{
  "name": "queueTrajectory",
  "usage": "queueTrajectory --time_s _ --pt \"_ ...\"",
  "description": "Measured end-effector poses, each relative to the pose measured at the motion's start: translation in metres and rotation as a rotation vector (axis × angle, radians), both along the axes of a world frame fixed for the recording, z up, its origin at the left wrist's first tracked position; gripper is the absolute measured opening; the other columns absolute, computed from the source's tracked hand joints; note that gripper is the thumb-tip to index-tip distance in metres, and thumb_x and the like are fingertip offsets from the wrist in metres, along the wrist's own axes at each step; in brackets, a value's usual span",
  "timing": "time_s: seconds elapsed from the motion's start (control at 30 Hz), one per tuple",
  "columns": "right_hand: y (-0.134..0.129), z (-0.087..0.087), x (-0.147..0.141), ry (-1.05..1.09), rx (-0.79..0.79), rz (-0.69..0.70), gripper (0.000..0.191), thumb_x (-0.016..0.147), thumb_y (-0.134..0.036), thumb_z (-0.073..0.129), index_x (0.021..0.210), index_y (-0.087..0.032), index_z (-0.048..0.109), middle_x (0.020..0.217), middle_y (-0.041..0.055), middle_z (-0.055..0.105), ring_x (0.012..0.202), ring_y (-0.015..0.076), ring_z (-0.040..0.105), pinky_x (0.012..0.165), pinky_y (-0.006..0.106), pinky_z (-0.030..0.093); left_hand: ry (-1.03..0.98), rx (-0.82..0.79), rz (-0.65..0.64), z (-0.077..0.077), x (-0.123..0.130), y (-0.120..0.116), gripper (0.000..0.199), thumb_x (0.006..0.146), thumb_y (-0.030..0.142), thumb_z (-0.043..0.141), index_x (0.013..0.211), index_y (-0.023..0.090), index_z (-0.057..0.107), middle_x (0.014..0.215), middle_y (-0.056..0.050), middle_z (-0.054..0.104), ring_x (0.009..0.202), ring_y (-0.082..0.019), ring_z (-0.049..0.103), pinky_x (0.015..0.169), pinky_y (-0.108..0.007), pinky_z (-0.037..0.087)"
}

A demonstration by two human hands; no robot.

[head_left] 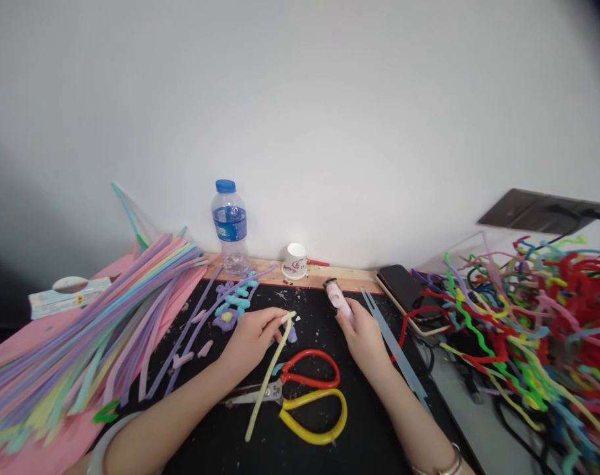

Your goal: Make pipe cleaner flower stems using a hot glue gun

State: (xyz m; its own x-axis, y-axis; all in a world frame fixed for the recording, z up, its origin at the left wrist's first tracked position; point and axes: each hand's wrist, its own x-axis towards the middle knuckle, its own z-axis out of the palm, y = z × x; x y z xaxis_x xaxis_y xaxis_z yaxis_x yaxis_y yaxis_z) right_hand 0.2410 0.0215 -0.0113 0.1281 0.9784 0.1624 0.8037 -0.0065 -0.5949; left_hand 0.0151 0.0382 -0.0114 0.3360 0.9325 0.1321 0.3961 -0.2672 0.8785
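Observation:
My left hand pinches a pale yellow pipe cleaner near its upper end; the rest hangs down across the scissors. In my right hand is a small pale pink electric trimmer, its dark head pointing up and away. Below and between my hands lie scissors with one red and one yellow handle. A short purple piece shows just behind the pipe cleaner, partly hidden. Left of my left hand are a purple flower shape with a yellow centre and a twisted turquoise piece.
Bundled pastel pipe cleaners cover the left side on pink paper. At the wall stand a water bottle and a paper cup. On the right are a translucent blue strip, a phone and a tangled colourful pile.

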Motion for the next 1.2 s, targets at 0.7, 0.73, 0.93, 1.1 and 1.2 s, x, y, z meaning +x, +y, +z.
queueTrajectory --time_s 0.7,0.73,0.93,1.1,1.2 --pt "-0.010 0.003 -0.010 0.225 0.069 0.394 0.018 0.079 -0.025 0.056 0.067 -0.013 0.064 0.062 0.0014 0.062 0.056 0.0131 0.051 0.054 0.021 0.041 0.132 0.141 0.095 0.000 -0.007 0.005 0.025 0.090 0.023 0.038 0.085 0.018 0.062 0.064 0.000 0.062 0.062 -0.015 0.060 0.063 -0.025 0.041" --pt "-0.010 0.003 -0.010 0.215 0.071 0.397 0.019 0.079 -0.026 0.056 0.067 -0.013 0.063 0.062 0.0014 0.062 0.056 0.0129 0.051 0.054 0.021 0.041 0.134 0.140 0.095 -0.001 -0.007 0.005 0.025 0.090 0.023 0.038 0.085 0.018 0.062 0.065 0.000 0.063 0.062 -0.015 0.060 0.063 -0.025 0.041" --pt "-0.011 0.002 -0.011 0.214 0.064 0.403 0.018 0.080 -0.026 0.056 0.070 -0.014 0.066 0.067 0.0026 0.065 0.060 0.0150 0.056 0.058 0.023 0.044 0.148 0.132 0.084 -0.003 -0.007 0.005 0.026 0.090 0.024 0.038 0.087 0.018 0.063 0.066 0.000 0.064 0.062 -0.015 0.061 0.064 -0.025 0.042" --pt "-0.011 0.004 -0.011 0.222 0.053 0.393 0.018 0.081 -0.026 0.056 0.076 -0.014 0.069 0.072 0.0035 0.068 0.064 0.0168 0.059 0.060 0.024 0.046 0.145 0.148 0.073 -0.005 -0.007 0.005 0.026 0.090 0.024 0.038 0.089 0.018 0.063 0.067 -0.001 0.066 0.062 -0.016 0.061 0.063 -0.026 0.042" --pt "-0.012 0.004 -0.011 0.236 0.045 0.392 0.018 0.081 -0.026 0.056 0.077 -0.015 0.069 0.072 0.0028 0.069 0.063 0.0165 0.059 0.060 0.024 0.046 0.141 0.154 0.077 -0.005 -0.007 0.006 0.026 0.091 0.025 0.038 0.088 0.018 0.063 0.067 -0.001 0.066 0.062 -0.016 0.061 0.063 -0.026 0.043"
